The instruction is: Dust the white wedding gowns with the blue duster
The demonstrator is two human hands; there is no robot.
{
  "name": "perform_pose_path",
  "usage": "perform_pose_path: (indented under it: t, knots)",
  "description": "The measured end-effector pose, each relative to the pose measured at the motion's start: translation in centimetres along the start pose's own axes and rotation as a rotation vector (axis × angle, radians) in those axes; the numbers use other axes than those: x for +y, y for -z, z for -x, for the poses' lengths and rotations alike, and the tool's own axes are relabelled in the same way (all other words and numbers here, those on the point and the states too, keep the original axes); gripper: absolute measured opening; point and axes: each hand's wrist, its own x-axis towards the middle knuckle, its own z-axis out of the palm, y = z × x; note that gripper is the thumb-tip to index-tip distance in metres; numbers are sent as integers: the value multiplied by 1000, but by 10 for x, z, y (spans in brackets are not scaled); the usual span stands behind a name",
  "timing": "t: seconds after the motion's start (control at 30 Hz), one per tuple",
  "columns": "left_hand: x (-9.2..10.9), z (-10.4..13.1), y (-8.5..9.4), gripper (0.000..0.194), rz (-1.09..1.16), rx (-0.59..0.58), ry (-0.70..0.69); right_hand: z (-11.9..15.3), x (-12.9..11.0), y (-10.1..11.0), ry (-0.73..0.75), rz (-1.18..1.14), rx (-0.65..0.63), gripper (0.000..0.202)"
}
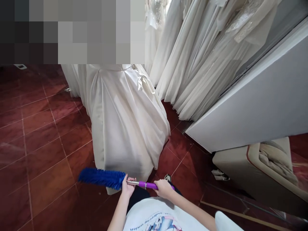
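A duster [103,178] with blue fluffy bristles lies crosswise in front of my body, its head pointing left. My right hand [164,189] is wrapped round the purple handle [148,185]. At the base of the bristles, my left hand [128,185] holds the duster by its metal rod, thumb up against the blue fibres. Just beyond the duster, a long cream satin gown [127,118] hangs down to the floor, with a small bow at its waist. Whether the bristles touch the gown's hem, I cannot tell.
Several white gowns [187,61] hang in a row at the back right. Beside them stands a slanting white panel [255,99], with a beige padded seat [231,163] below it. White shoes [220,175] lie by the seat. Red tiles cover the floor [45,138].
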Motion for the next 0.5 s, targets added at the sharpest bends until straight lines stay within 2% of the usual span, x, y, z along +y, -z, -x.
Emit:
perform_pose_path:
  t: [0.07, 0.13, 0.2, 0.3, 0.37, 0.4, 0.43, 0.5]
  knots:
    - [-13, 14, -4, 43, 188, -61, 39, 8, 15, 15, 44, 58, 23, 18]
    - [-19, 31, -32, 42, 318, -159, -2, 13, 36, 37, 60, 98, 72, 20]
    - [-14, 47, -83, 42, 377, -300, -93, 15, 58, 63, 54, 120, 154, 22]
    - [1, 64, -174, 40, 369, -528, -168, 13, 87, 105, 19, 130, 263, 23]
    - [7, 69, -222, 38, 271, -602, -208, 12, 103, 126, -22, 128, 291, 21]
    - [6, 69, -239, 37, 163, -614, -228, 12, 112, 133, -56, 129, 297, 20]
    - [2, 67, -251, 36, 32, -614, -240, 13, 121, 138, -99, 129, 302, 20]
    - [-14, 61, -258, 31, -233, -609, -222, 18, 141, 138, -208, 128, 308, 21]
